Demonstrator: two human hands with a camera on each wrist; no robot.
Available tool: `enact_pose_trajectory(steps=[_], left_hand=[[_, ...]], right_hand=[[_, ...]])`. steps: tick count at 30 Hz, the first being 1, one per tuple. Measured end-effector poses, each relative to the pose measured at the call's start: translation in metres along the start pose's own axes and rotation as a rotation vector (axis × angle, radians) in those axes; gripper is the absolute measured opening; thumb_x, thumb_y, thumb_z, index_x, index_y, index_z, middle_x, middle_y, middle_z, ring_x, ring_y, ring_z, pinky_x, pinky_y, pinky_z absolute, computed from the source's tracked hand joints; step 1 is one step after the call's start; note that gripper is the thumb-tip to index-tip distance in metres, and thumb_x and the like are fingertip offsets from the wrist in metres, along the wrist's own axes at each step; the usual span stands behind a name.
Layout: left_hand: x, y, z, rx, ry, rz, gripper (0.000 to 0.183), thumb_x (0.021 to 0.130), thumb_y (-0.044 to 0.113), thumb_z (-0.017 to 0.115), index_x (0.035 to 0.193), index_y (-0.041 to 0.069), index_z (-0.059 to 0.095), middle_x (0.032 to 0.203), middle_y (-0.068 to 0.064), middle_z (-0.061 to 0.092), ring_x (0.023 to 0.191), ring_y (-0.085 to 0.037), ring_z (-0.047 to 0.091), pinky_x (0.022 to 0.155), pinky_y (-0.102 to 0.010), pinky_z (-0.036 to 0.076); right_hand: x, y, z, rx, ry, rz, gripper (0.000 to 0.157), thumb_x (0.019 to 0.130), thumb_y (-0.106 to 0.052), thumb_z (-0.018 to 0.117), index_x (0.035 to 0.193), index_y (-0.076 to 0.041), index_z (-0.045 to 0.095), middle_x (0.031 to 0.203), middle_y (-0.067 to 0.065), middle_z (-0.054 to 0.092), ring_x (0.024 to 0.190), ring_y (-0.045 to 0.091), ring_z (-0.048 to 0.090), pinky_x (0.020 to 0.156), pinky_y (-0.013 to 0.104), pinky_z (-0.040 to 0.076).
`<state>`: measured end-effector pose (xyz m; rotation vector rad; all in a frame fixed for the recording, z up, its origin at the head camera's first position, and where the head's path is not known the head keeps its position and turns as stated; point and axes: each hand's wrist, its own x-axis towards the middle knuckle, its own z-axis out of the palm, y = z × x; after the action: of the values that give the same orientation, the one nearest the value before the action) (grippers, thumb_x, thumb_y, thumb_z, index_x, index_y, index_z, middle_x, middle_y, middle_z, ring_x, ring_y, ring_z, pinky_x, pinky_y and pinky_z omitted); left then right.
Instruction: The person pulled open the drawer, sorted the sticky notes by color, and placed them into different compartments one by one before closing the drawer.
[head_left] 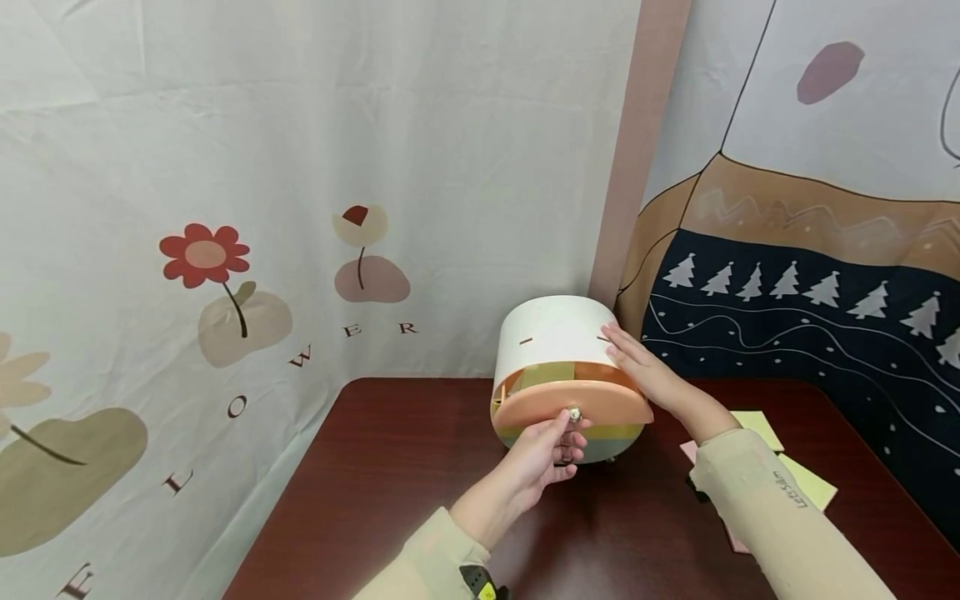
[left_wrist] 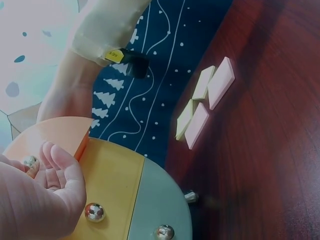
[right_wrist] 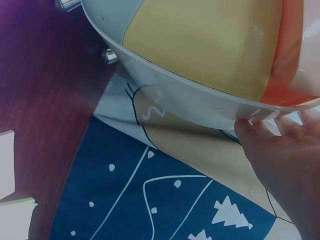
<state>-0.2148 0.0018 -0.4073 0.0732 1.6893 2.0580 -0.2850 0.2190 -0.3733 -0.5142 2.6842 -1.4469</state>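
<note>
A rounded white storage box with stacked coloured drawers stands at the table's far side. Its orange top drawer sticks partly out, and a gap shows above its front. My left hand pinches the shiny round knob of that drawer between thumb and finger. The right hand rests with extended fingers on the box's right upper side. In the left wrist view, the yellow drawer and the grey-green drawer lie below the orange one, each with its own metallic knob.
Yellow sticky-note pads and pink pads lie on the dark red table, right of the box and partly under the right forearm. A printed curtain hangs behind the table. Small metal feet hold the box up.
</note>
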Motion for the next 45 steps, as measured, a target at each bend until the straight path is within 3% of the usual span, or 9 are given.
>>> enact_pose_trajectory(steps=[10, 22, 45], left_hand=[[0.006, 0.001, -0.002, -0.005, 0.021, 0.014, 0.041, 0.097, 0.043, 0.048, 0.109, 0.010, 0.069, 0.078, 0.005, 0.057, 0.069, -0.008, 0.051, 0.060, -0.022, 0.046], [0.015, 0.002, 0.001, -0.007, 0.036, 0.026, 0.041, 0.096, 0.042, 0.049, 0.110, 0.008, 0.069, 0.078, 0.005, 0.057, 0.069, -0.009, 0.052, 0.061, -0.022, 0.045], [0.028, 0.007, 0.000, -0.028, 0.068, 0.041, 0.041, 0.099, 0.041, 0.045, 0.110, 0.009, 0.069, 0.079, 0.005, 0.058, 0.070, -0.008, 0.052, 0.060, -0.020, 0.043]], right_hand=[[-0.001, 0.001, 0.000, 0.008, -0.003, -0.011, 0.059, 0.103, -0.038, 0.033, 0.152, -0.008, 0.019, 0.160, 0.014, 0.002, 0.145, 0.040, 0.001, 0.108, 0.070, 0.003], [0.001, 0.006, 0.000, 0.007, 0.015, -0.002, 0.055, 0.104, -0.029, 0.032, 0.151, -0.005, 0.019, 0.159, 0.018, 0.003, 0.144, 0.042, 0.002, 0.108, 0.070, 0.003], [0.002, 0.003, 0.000, 0.013, 0.029, -0.028, 0.057, 0.103, -0.034, 0.035, 0.150, -0.004, 0.024, 0.159, 0.017, 0.005, 0.146, 0.038, 0.002, 0.111, 0.066, 0.003]])
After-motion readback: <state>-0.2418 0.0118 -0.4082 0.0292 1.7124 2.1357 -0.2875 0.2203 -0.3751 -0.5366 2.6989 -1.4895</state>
